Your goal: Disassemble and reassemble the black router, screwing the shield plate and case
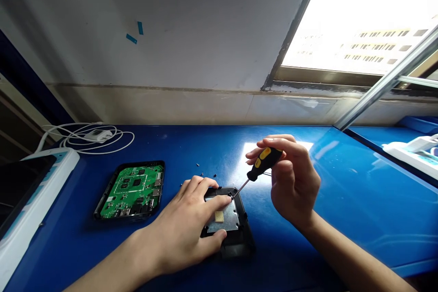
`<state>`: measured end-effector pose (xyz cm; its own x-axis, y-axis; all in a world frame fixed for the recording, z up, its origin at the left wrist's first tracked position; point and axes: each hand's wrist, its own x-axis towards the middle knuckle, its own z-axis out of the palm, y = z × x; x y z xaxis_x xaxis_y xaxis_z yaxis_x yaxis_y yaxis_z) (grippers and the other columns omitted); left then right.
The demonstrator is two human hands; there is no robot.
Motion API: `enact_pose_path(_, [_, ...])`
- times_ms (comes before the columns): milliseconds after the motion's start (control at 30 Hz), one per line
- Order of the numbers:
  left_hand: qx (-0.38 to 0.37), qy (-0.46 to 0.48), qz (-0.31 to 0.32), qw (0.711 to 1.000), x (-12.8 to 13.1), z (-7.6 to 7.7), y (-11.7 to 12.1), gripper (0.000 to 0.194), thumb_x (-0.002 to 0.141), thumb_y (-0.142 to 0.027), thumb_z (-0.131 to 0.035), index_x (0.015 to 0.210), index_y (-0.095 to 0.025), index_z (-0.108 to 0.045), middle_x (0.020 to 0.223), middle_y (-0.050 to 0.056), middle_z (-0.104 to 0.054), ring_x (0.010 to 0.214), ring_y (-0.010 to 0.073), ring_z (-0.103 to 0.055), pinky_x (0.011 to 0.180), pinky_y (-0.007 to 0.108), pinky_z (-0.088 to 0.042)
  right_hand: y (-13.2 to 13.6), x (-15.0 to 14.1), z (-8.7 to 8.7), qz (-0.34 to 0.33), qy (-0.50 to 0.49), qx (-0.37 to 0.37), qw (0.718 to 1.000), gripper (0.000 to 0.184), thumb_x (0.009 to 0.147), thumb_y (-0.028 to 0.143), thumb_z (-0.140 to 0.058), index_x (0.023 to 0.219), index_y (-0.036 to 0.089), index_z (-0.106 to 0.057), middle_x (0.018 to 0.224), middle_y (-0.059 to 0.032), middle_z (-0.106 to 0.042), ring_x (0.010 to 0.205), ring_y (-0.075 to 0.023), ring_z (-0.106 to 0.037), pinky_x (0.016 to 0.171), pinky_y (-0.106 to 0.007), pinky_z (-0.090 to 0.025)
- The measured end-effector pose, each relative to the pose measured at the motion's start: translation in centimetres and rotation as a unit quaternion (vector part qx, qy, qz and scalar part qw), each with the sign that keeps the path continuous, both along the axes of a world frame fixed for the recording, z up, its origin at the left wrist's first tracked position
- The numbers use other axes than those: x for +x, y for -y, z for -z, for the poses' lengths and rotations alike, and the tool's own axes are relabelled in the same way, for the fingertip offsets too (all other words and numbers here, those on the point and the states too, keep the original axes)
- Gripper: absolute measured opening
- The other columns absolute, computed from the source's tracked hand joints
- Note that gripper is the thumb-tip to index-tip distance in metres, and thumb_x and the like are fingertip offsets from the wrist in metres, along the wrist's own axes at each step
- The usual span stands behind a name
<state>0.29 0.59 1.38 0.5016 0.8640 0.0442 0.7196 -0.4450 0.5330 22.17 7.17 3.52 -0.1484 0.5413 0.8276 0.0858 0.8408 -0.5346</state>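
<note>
Blue surface (342, 200) open at 3 o'clock from black cover (237, 238); my elbow room there. Green board (137, 182) at 10 o'clock; mind its edge. Left fingers (219, 202) spread, steadying cover flat. Right fingers (289, 145) closed round screwdriver (263, 162), shaft slanting; better upright, tip seated, light even turning. Small screws (215, 175) near 11 o'clock: avoid brushing.

Looks like some kind of electronics workshop tbh: blue worktop (328, 219), exposed green circuit board (135, 189), tiny loose screws (202, 174) and a screwdriver (265, 162).
</note>
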Motion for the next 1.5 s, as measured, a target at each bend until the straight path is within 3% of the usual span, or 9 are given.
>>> enact_pose_path(300, [-0.004,0.0,0.002,1.0,-0.1,0.1,0.2,0.05,0.087,-0.031,-0.073,0.135,-0.037,-0.061,0.144,0.007,-0.048,0.133,0.0345,-0.042,0.11,0.057,-0.046,0.2,0.0,-0.2,0.045,-0.009,-0.009,0.999,0.028,0.1,0.019,-0.061,0.123,0.032,-0.068,0.101,-0.0017,-0.064,0.078,-0.0146,-0.072,0.065,-0.033,-0.065])
enact_pose_path(433, [-0.006,-0.002,0.003,1.0,-0.1,0.1,0.2,0.048,0.087,-0.031,-0.073,0.133,-0.037,-0.061,0.144,0.007,-0.048,0.134,0.0341,-0.042,0.111,0.057,-0.044,0.4,-0.1,0.0,-0.004,-0.034,-0.055,0.998,0.033,0.107,0.023,-0.041,0.129,0.028,-0.064,0.108,-0.0049,-0.074,0.087,-0.0188,-0.076,0.071,-0.038,-0.067])
enact_pose_path(633, [0.006,-0.005,0.009,1.0,0.0,0.0,0.1,0.047,0.088,-0.031,-0.072,0.133,-0.036,-0.06,0.144,0.007,-0.048,0.135,0.0336,-0.043,0.112,0.057,-0.044,0.1,-0.1,0.1,0.013,-0.028,-0.004,1.0,0.025,0.099,0.021,-0.061,0.122,0.028,-0.069,0.099,-0.0018,-0.066,0.077,-0.0147,-0.072,0.065,-0.033,-0.063])
enact_pose_path(867, [0.008,0.0,0.005,1.0,-0.1,0.3,0.1,0.052,0.087,-0.029,-0.072,0.135,-0.038,-0.058,0.143,0.007,-0.049,0.134,0.0334,-0.043,0.111,0.058,-0.044,0.7,-0.4,0.1,-0.04,-0.048,-0.063,0.996,0.033,0.108,0.023,-0.04,0.13,0.029,-0.064,0.12,-0.005,-0.074,0.093,-0.0186,-0.076,0.079,-0.039,-0.065])
enact_pose_path(1067, [0.012,0.0,0.007,1.0,-0.2,0.4,0.1,0.055,0.087,-0.032,-0.073,0.14,-0.04,-0.057,0.144,0.005,-0.049,0.133,0.0331,-0.043,0.111,0.056,-0.046,0.6,-0.5,-0.1,-0.004,-0.002,-0.034,0.999,0.042,0.099,0.012,-0.06,0.135,0.033,-0.062,0.111,-0.0019,-0.069,0.089,-0.0148,-0.073,0.074,-0.032,-0.064])
enact_pose_path(1200, [0.013,0.002,0.003,1.0,-0.2,0.4,0.1,0.054,0.087,-0.033,-0.072,0.139,-0.04,-0.058,0.143,0.005,-0.05,0.132,0.0328,-0.044,0.111,0.055,-0.046,0.3,-0.4,0.1,0.019,-0.002,0.012,1.0,0.037,0.091,0.024,-0.075,0.126,0.033,-0.067,0.095,0.0008,-0.058,0.076,-0.0127,-0.065,0.064,-0.03,-0.059])
enact_pose_path(1300, [0.009,-0.001,0.001,1.0,-0.1,0.3,0.0,0.054,0.087,-0.032,-0.072,0.139,-0.039,-0.058,0.143,0.005,-0.049,0.133,0.0326,-0.044,0.111,0.055,-0.046,0.6,-0.4,0.1,-0.019,-0.014,-0.021,1.0,0.03,0.106,0.034,-0.05,0.131,0.029,-0.065,0.109,-0.0052,-0.062,0.089,-0.0174,-0.069,0.073,-0.037,-0.062])
enact_pose_path(1400, [0.003,-0.004,0.0,1.0,-0.1,0.3,0.1,0.055,0.087,-0.032,-0.072,0.139,-0.04,-0.058,0.144,0.005,-0.049,0.133,0.0322,-0.043,0.112,0.054,-0.046,1.0,-0.5,0.0,-0.022,-0.005,-0.049,0.999,0.038,0.107,0.021,-0.043,0.139,0.03,-0.06,0.126,-0.0073,-0.067,0.104,-0.0199,-0.073,0.084,-0.041,-0.065])
enact_pose_path(1500, [0.0,-0.006,0.0,1.0,-0.1,0.2,0.1,0.055,0.087,-0.033,-0.072,0.14,-0.04,-0.058,0.145,0.005,-0.048,0.133,0.0324,-0.042,0.113,0.055,-0.045,1.0,-0.5,-0.1,-0.005,0.006,-0.033,0.999,0.049,0.099,0.011,-0.06,0.143,0.033,-0.056,0.116,-0.0036,-0.071,0.092,-0.0178,-0.076,0.075,-0.035,-0.067])
